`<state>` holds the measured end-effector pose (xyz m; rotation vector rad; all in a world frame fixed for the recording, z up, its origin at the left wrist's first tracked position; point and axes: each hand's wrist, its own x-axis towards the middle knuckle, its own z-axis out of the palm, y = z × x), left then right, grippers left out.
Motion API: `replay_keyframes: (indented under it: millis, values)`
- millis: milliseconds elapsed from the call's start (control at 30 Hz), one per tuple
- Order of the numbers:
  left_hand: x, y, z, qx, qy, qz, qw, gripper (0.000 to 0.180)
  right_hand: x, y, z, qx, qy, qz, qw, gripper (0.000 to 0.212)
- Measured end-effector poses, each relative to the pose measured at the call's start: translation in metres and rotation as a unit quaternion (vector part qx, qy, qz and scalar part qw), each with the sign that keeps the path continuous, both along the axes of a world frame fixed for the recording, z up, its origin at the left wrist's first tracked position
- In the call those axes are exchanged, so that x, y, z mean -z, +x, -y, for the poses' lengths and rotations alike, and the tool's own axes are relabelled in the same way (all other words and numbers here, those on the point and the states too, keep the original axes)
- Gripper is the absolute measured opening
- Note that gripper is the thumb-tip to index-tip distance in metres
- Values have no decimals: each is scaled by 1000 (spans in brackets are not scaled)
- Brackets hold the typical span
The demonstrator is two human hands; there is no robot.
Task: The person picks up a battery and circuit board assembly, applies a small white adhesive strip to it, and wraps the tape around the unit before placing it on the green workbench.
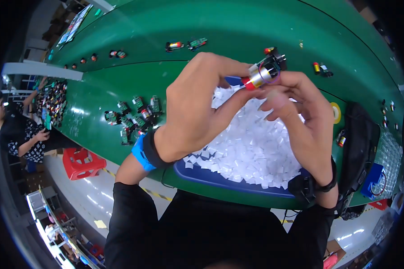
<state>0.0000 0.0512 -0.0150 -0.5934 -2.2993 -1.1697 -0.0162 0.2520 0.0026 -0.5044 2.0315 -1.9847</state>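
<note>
Above the tray I hold a small motor assembly, a silver cylinder with a red end, a yellow band, thin wires and a dark part on top. My left hand pinches it by the red end between thumb and forefinger. Close beside it, my right hand has its fingers curled in and its thumb bent toward them. What lies between those right fingertips is too hidden to make out. Under both hands, a blue tray holds a heap of small white square pieces.
Several circuit-board assemblies lie on the green table left of the tray. More stand along the far strip, such as one at right. A tape roll and black bag are at right. Left, a person works near a red stool.
</note>
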Motion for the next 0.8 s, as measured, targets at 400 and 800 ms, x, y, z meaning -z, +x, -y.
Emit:
replay_keyframes:
  millis: [400, 800]
  values:
    - [-14, -9, -13, 88, 23, 120, 989, 62, 10, -12, -8, 105, 209, -339, 911, 25]
    - [-14, -10, -11, 169, 215, 419, 866, 39, -2, -18, -24, 30, 214, -229, 949, 25]
